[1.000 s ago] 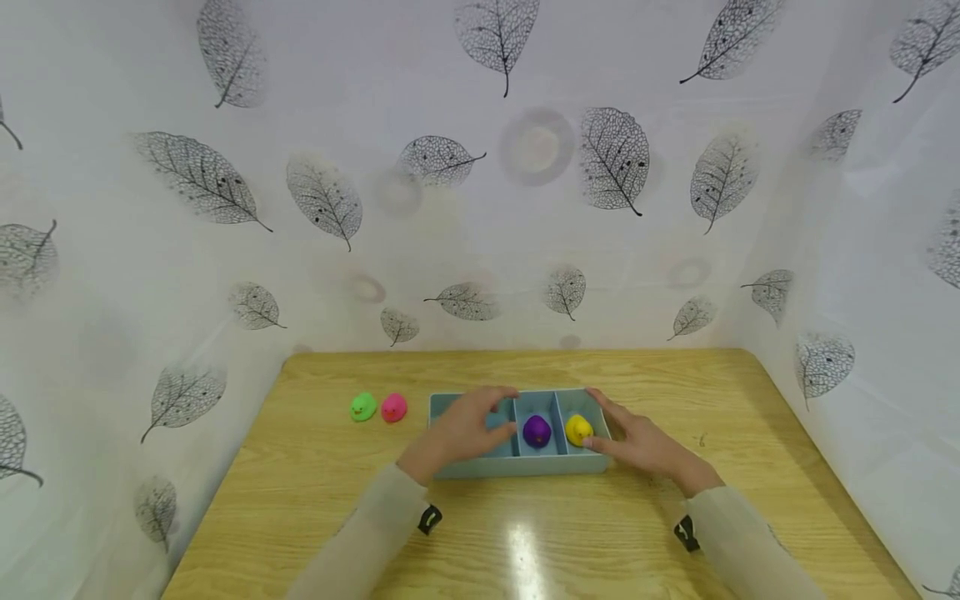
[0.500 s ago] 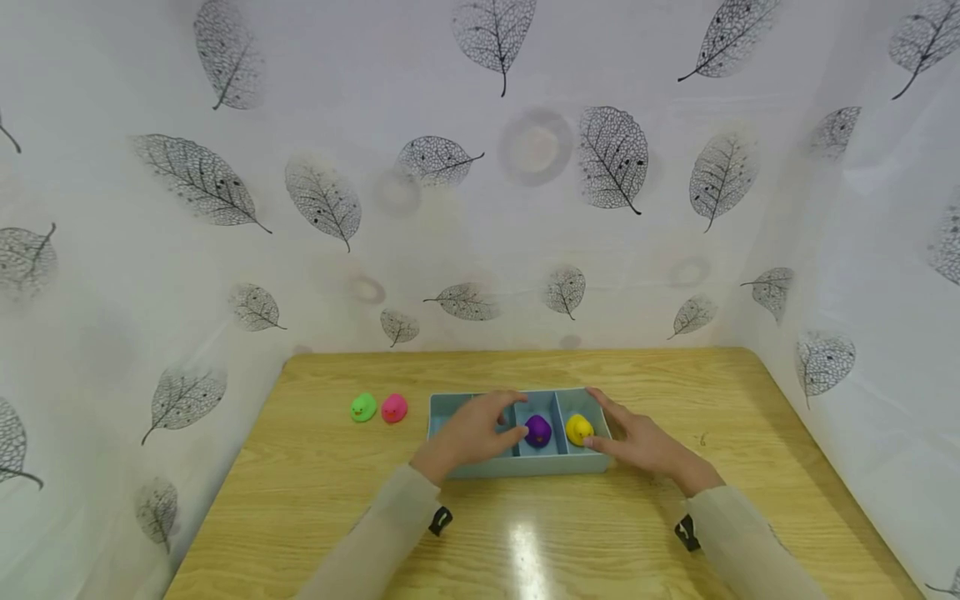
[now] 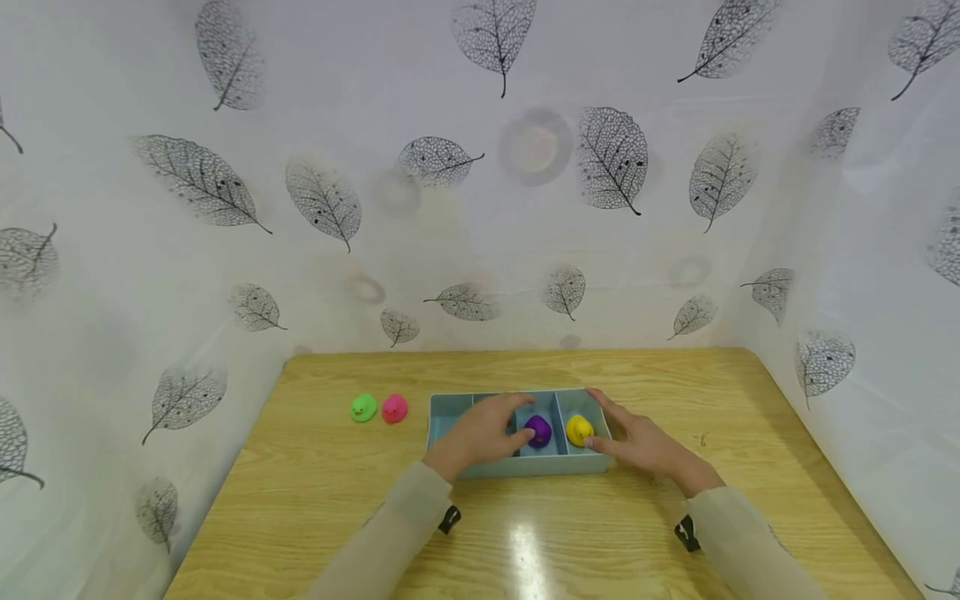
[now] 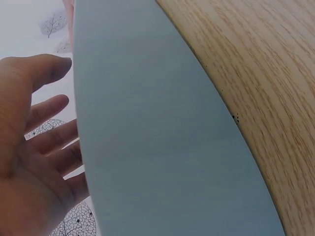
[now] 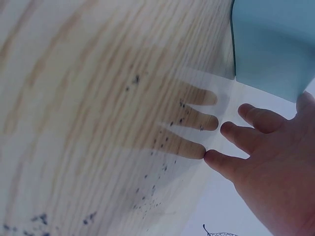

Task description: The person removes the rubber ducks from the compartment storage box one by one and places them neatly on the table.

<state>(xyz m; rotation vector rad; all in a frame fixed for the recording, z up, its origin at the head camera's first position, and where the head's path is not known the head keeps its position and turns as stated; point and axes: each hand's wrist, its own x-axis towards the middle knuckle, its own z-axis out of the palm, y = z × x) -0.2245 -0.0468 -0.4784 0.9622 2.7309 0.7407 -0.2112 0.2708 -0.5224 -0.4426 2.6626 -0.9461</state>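
Note:
A blue-grey divided box (image 3: 525,467) lies lengthwise on the wooden table. A purple rubber duck (image 3: 537,432) sits in its second compartment from the right. In the right-end compartment is a yellow rubber duck (image 3: 578,430). My left hand (image 3: 480,432) is over the box, thumb and index finger spread on the near and far sides of the purple duck, the thumb tip overlapping it. The left wrist view shows this hand (image 4: 37,147) beyond the box wall, fingers apart. My right hand (image 3: 641,442) rests at the box's right end, fingers spread, the thumb over the rim beside the yellow duck.
A green rubber duck (image 3: 363,407) and a pink rubber duck (image 3: 394,408) stand left of the box on the wooden table (image 3: 300,500). White cloth with leaf prints (image 3: 480,233) encloses the table at the back and sides.
My left hand has moved right along the box, from the left compartments to the purple duck. My right hand and the ducks have stayed where they were.

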